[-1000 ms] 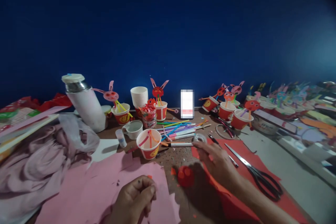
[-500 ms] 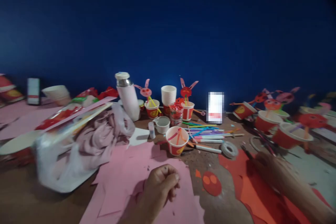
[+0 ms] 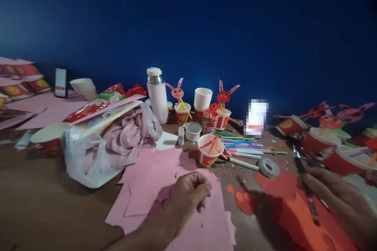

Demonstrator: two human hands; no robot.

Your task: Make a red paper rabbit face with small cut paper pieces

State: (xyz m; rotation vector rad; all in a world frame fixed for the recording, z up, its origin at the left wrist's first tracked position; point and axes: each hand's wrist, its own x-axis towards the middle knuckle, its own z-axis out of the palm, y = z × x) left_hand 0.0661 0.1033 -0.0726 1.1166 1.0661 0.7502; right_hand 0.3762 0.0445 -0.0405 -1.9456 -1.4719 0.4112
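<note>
Our right hand [image 3: 338, 196] has left the tape roll [image 3: 269, 167], where it lay a second ago, and has drawn back toward us over the orange paper [image 3: 297, 211]; it now closes around a thin dark tool [image 3: 304, 182] it did not hold before. The red face cutout [image 3: 245, 200], once just beside that hand, now lies clear between both hands. Our left hand [image 3: 188, 200] rests curled on the pink paper [image 3: 153, 188] as our view swings left, bringing more of the desk [image 3: 35, 204] beyond the left hand into sight, with a plastic bag [image 3: 97, 149] there
</note>
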